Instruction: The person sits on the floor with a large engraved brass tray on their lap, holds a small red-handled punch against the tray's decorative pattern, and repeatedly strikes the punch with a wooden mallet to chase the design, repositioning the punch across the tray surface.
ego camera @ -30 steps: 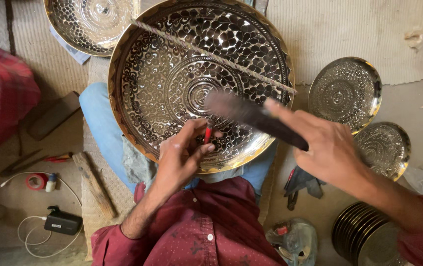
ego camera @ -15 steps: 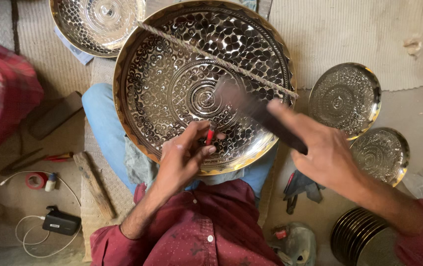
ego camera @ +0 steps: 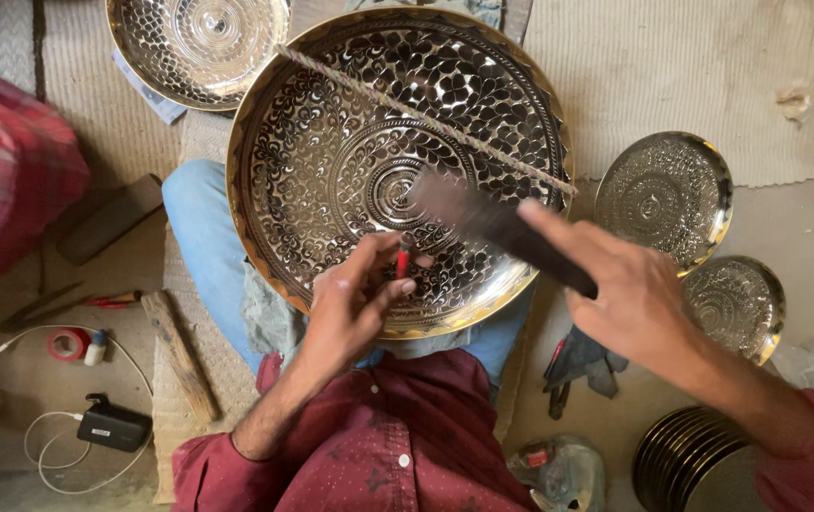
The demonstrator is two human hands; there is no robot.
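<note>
Floor (ego camera: 805, 218) bears mat (ego camera: 673, 76), small engraved plates (ego camera: 663, 197).

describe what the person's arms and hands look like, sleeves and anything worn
Both arms wear dark red, maroon shirt sleeves, the left sleeve pushed up to near the elbow, the right sleeve ending at mid forearm. The left hand and right hand are bare: no gloves, rings or watch visible.
</note>
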